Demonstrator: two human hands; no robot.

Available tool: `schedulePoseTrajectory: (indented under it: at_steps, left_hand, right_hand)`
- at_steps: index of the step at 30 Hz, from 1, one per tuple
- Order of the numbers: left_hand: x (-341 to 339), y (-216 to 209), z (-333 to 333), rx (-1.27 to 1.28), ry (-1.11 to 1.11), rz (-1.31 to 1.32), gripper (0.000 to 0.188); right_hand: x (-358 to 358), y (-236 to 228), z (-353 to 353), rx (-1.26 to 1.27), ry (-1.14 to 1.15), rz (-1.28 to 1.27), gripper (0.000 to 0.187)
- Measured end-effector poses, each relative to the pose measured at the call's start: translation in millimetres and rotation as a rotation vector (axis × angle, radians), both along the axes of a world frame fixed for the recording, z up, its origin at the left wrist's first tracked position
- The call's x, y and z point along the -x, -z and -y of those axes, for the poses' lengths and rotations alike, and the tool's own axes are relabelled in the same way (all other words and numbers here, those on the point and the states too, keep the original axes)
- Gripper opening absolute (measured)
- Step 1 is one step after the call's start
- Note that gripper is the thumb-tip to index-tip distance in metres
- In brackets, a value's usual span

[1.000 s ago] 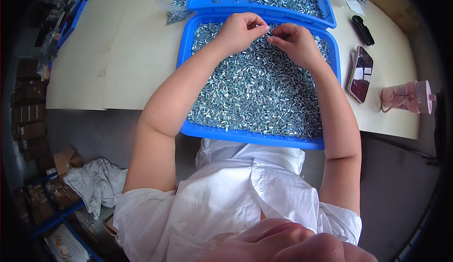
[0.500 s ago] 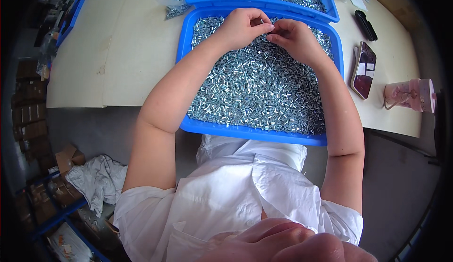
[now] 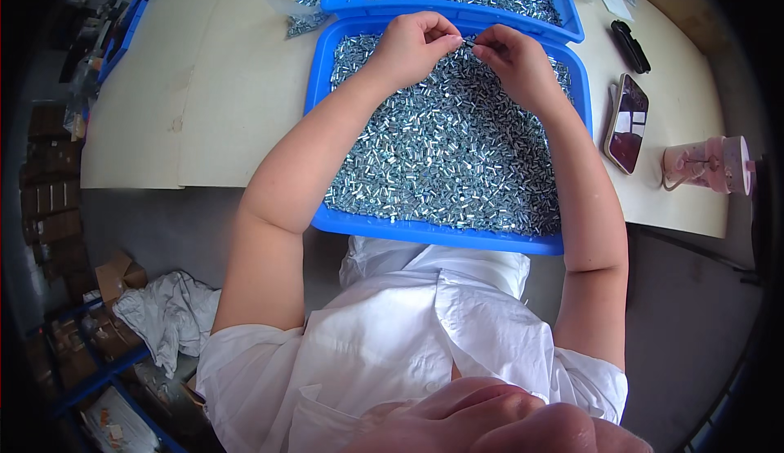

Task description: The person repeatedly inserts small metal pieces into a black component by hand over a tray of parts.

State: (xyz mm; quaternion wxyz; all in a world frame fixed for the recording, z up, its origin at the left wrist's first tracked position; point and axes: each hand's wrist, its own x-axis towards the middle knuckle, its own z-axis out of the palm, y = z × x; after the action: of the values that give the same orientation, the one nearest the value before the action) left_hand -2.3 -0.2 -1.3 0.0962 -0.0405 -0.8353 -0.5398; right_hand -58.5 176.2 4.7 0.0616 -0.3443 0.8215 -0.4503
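Blue bin, silvery pieces — left hand beside right hand, above

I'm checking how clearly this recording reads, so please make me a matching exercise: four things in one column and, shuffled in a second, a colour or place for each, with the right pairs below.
Column one
1. Near tray
2. Small metal pieces
3. Phone
4. Cup

Column two
A. Pink, close to the right edge of the table
B. Dark-faced, lying between the near tray and the cup
C. Blue, beneath the left hand and the right hand
D. Silvery, spread thickly inside the near tray

Right pairs: 1-C, 2-D, 3-B, 4-A
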Motion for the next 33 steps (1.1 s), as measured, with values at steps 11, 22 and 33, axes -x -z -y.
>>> schedulePoseTrajectory:
  at_steps: [11,22,33]
  left_hand:
    - [2,5,-1,-0.097,-0.034,-0.079,0.018]
    - [-1,-6,2,-0.149,-0.073,0.233,0.020]
    - [0,-4,1,-0.438,-0.038,0.080,0.012]
  right_hand:
    - [1,0,1,0.058,0.011,-0.004,0.018]
    - [-3,-7,0,0.043,0.062,-0.442,0.010]
    - [4,-6,-1,0.647,-0.018,0.294,0.016]
